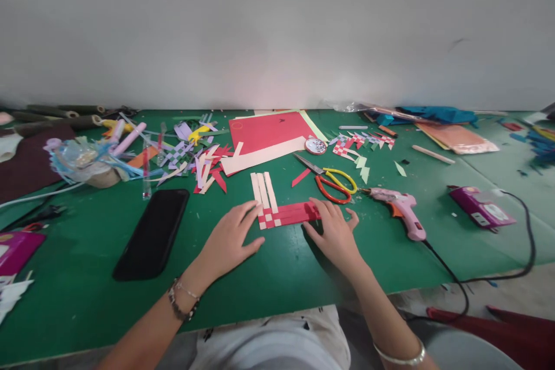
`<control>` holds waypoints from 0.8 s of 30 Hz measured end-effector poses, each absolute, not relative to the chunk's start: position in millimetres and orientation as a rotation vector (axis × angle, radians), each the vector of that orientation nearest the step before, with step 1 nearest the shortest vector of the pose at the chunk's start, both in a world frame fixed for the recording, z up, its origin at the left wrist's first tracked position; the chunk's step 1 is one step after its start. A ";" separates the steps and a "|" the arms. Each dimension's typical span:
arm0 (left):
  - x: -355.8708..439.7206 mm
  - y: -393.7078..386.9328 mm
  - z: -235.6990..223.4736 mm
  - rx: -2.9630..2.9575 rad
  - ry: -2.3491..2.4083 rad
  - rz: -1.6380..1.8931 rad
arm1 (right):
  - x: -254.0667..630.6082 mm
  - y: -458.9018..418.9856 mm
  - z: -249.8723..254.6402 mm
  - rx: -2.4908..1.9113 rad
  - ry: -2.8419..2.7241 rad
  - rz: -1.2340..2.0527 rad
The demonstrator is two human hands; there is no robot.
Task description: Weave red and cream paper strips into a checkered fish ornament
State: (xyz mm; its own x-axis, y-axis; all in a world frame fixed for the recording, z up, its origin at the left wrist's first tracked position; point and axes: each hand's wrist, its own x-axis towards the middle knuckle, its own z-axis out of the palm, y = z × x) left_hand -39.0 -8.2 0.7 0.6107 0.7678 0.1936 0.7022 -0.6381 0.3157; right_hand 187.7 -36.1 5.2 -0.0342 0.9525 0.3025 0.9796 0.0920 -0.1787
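Red paper strips lie crosswise on the green table, woven at their left end with three cream paper strips that point away from me. The crossing makes a small red and cream check. My left hand rests at the left of this weave, fingertips at its edge, thumb apart from the fingers. My right hand lies over the right end of the red strips, fingers spread and touching them. Just beyond it are scissors with yellow and red handles, blades parted. A loose red strip lies near their blades.
A pink glue gun with a black cord lies at right, near a purple power block. At left is a black phone. Behind are red paper sheets, paper scraps and a round tin.
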 end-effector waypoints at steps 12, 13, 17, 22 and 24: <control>-29.1 6.4 1.7 2.388 1.270 0.530 | 166.2 7.2 31.6 -1.495 -2.544 0.446; -28.7 6.2 2.7 2.382 1.267 0.525 | 164.4 9.0 31.7 -1.488 -2.544 0.461; -29.5 4.5 6.5 2.361 1.270 0.514 | 159.8 10.6 29.7 -1.470 -2.532 0.472; -29.2 2.6 8.6 2.397 1.262 0.496 | 157.3 9.4 27.1 -1.422 -2.526 0.495; -28.6 1.6 8.5 2.427 1.234 0.483 | 156.8 8.8 27.2 -1.412 -2.530 0.498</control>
State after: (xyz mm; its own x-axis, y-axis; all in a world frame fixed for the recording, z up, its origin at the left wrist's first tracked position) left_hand -28.6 1.6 8.5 0.5570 0.8200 0.1318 0.6917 -0.5459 0.4728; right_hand 156.8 8.8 27.2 -0.5229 0.8523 0.0115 0.7843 0.4864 -0.3851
